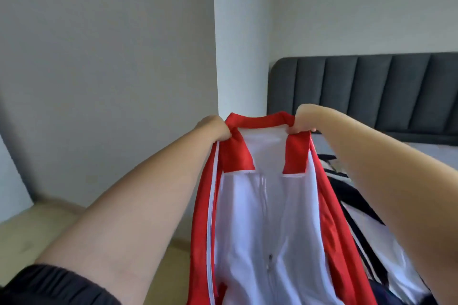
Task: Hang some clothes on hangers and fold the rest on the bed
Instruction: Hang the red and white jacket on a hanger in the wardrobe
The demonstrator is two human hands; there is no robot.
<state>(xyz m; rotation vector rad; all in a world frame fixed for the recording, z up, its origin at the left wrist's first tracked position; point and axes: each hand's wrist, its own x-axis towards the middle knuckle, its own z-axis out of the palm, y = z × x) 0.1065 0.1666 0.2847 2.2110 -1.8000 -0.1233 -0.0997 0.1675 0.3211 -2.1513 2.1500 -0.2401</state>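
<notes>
I've got the red-and-white zip-up track jacket (250, 218) held up in front of me. Left hand (215, 129) & right hand (303, 119) each pinch a collar corner, fingers curled tight, so it hangs straight, prob. for a hanger. The grey bed (441, 153) w/ black-and-white clothes (359, 218) is just right.

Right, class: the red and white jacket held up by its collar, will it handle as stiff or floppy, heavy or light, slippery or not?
Probably floppy: the jacket hangs in soft folds below the collar. Likely light: the left hand and right hand hold it up by pinching the collar ends. Its smooth sheen suggests it may be somewhat slippery.
</notes>
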